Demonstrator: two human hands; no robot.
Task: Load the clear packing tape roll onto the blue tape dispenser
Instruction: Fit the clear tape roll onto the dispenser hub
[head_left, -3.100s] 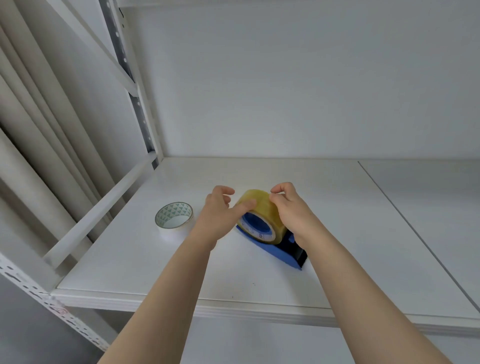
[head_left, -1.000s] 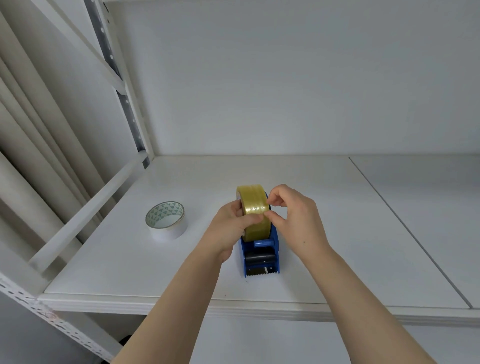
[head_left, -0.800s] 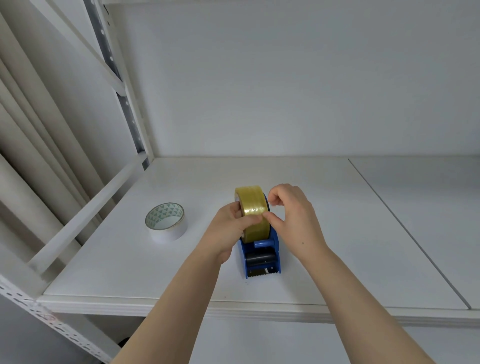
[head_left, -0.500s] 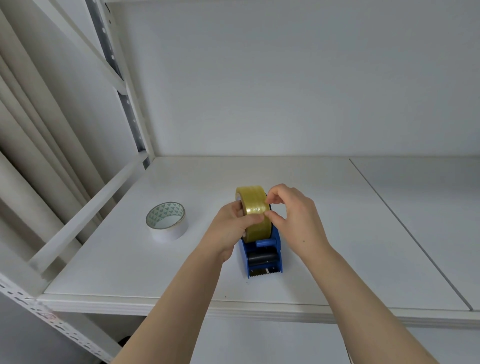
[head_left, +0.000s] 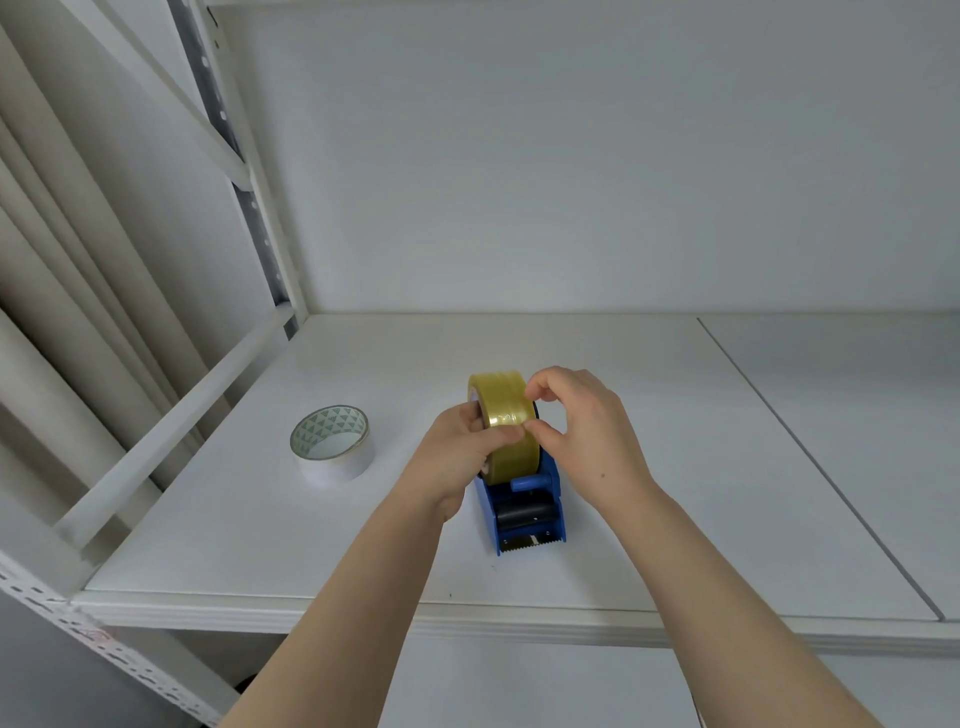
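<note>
The clear, yellowish packing tape roll (head_left: 501, 402) stands on edge in the blue tape dispenser (head_left: 527, 512), which sits upright on the white shelf (head_left: 623, 415) with its black roller and toothed cutter facing me. My left hand (head_left: 457, 457) grips the roll from its left side, thumb laid across the tape's outer face. My right hand (head_left: 587, 431) curls over the roll's right edge, thumb and forefinger pinching at the tape surface. The roll's hub and the dispenser's spindle are hidden behind my hands.
A white roll of tape (head_left: 332, 447) with a triangle-patterned liner lies flat on the shelf to the left. A slanted white rail (head_left: 171, 431) and perforated upright (head_left: 249, 208) bound the left side. A seam (head_left: 810, 457) divides the shelf on the right.
Earlier the dispenser lay tilted on its side; now it stands upright with the roll in it. Over the last second both hands stay on the roll, the right fingers shifting slightly.
</note>
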